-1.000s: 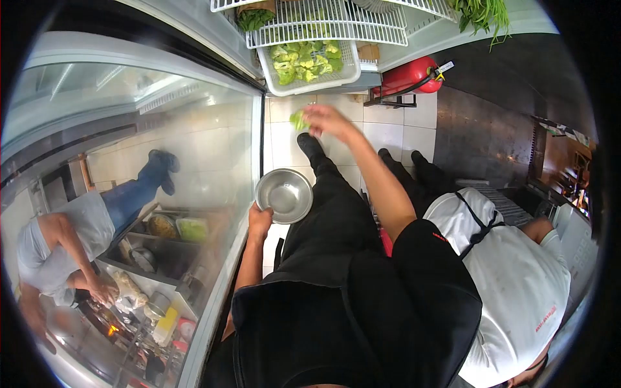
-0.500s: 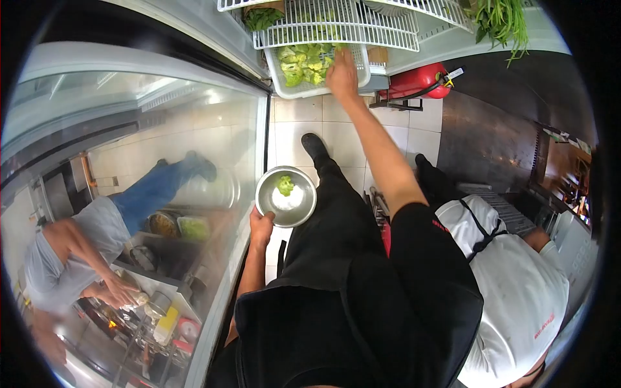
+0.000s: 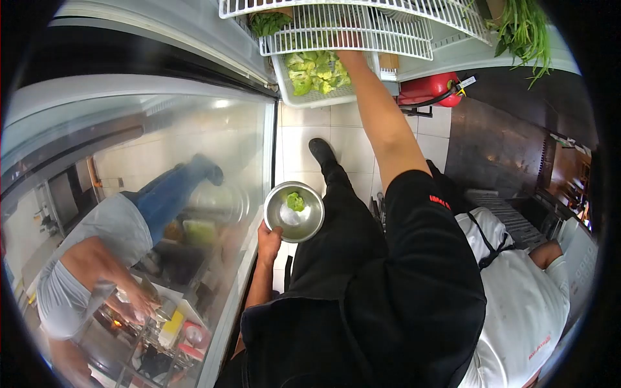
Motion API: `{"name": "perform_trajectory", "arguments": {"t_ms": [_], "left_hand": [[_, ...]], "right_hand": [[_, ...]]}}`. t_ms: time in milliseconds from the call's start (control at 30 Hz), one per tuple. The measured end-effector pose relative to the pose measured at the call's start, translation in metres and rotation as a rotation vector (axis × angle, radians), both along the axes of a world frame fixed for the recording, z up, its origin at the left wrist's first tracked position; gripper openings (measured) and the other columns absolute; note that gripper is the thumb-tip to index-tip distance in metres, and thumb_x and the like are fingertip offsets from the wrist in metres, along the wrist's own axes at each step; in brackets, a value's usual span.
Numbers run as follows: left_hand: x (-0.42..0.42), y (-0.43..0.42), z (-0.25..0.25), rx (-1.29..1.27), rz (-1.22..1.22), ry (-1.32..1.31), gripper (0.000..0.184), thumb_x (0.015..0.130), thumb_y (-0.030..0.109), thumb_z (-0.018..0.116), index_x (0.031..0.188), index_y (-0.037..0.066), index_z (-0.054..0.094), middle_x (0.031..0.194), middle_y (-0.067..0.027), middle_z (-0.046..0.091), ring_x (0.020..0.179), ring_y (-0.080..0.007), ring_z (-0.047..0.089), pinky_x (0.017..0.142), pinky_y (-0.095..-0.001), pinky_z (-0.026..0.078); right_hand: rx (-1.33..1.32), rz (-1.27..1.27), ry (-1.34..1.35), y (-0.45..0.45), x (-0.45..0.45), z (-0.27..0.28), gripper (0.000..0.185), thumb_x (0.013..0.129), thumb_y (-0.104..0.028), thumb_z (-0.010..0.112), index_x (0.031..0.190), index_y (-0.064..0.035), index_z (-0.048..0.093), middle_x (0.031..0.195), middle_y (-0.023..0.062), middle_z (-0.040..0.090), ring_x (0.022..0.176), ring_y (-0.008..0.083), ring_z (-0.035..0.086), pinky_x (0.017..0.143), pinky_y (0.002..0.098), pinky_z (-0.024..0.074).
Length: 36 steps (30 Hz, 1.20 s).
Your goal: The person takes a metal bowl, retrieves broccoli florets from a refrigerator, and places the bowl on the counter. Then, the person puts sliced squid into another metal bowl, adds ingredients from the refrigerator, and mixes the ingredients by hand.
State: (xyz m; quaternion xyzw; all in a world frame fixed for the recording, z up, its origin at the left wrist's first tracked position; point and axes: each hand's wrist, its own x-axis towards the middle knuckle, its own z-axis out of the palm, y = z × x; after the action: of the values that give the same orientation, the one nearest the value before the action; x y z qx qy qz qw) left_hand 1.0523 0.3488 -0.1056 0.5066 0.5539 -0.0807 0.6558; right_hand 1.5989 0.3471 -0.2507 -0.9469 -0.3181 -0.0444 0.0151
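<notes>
My left hand (image 3: 270, 242) grips the near-left rim of a round metal bowl (image 3: 312, 224). Inside the bowl lies one green vegetable piece (image 3: 295, 202), possibly a broccoli floret. With my right arm stretched forward, my right hand (image 3: 350, 54) reaches beneath a white wire shelf (image 3: 401, 45), over the back of a white plastic basket (image 3: 310, 101). Several pale green vegetable pieces (image 3: 314, 72), like those in the bowl, fill the basket. The shelf wires hide my right fingers, so what they hold does not show.
An open glass door (image 3: 194, 161) stands at left, showing a person in grey (image 3: 90, 239) working with their hands. A co-worker in a white shirt (image 3: 517, 310) is close on my right. A red fire extinguisher (image 3: 430, 88) sits beside the fridge; long green stalks (image 3: 527, 39) hang from a shelf.
My right hand has gone from the basket's front right area to farther back, under the wire shelf. The view has shifted slightly; my left hand still holds the bowl.
</notes>
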Motion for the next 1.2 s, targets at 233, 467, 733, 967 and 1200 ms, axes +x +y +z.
{"name": "perform_trajectory", "arguments": {"t_ms": [233,467,733,967,1200], "left_hand": [[0.006,0.000,-0.001,0.043,-0.008,-0.045,0.043,0.070,-0.006,0.046,0.111,-0.002,0.053,0.096,-0.0082,0.062,0.083,-0.0149,0.058,0.072,-0.0262,0.045],[0.009,0.001,0.003,0.062,-0.024,-0.018,0.042,0.069,-0.006,0.046,0.110,-0.003,0.054,0.096,-0.0086,0.062,0.083,-0.0153,0.059,0.072,-0.0261,0.046],[0.007,0.002,0.000,0.042,-0.011,-0.028,0.042,0.069,-0.006,0.046,0.110,-0.004,0.053,0.099,-0.0103,0.062,0.088,-0.0174,0.059,0.079,-0.0280,0.045],[0.011,0.006,0.000,0.029,0.041,-0.015,0.042,0.071,-0.007,0.047,0.112,-0.005,0.051,0.099,-0.0113,0.062,0.089,-0.0179,0.059,0.080,-0.0288,0.046],[0.004,0.008,-0.004,0.069,0.078,-0.111,0.044,0.070,-0.006,0.047,0.114,-0.005,0.050,0.103,-0.0110,0.061,0.092,-0.0172,0.058,0.082,-0.0280,0.044]], "right_hand": [[0.841,-0.078,0.137,-0.031,-0.055,0.038,0.041,0.068,-0.010,0.069,0.106,-0.0039,0.055,0.101,0.0194,0.057,0.092,0.0373,0.055,0.078,0.0443,0.0448],[1.020,-0.096,0.207,-0.049,-0.099,0.067,0.032,0.069,-0.002,0.064,0.099,-0.0031,0.051,0.095,0.0156,0.057,0.092,0.0352,0.055,0.078,0.0396,0.0451],[1.410,-0.238,1.185,-0.075,-0.172,0.099,0.030,0.074,0.000,0.057,0.104,-0.0047,0.053,0.080,0.0045,0.057,0.068,0.0123,0.054,0.060,0.0258,0.0449],[0.775,0.237,1.185,-0.082,-0.220,0.123,0.034,0.077,-0.019,0.069,0.106,-0.0028,0.059,0.086,0.0081,0.064,0.079,0.0128,0.060,0.069,0.0315,0.0484],[0.542,-0.052,0.016,-0.035,-0.086,0.058,0.036,0.069,-0.010,0.065,0.103,-0.0031,0.056,0.090,0.0162,0.058,0.093,0.0347,0.054,0.080,0.0456,0.0380]]}}
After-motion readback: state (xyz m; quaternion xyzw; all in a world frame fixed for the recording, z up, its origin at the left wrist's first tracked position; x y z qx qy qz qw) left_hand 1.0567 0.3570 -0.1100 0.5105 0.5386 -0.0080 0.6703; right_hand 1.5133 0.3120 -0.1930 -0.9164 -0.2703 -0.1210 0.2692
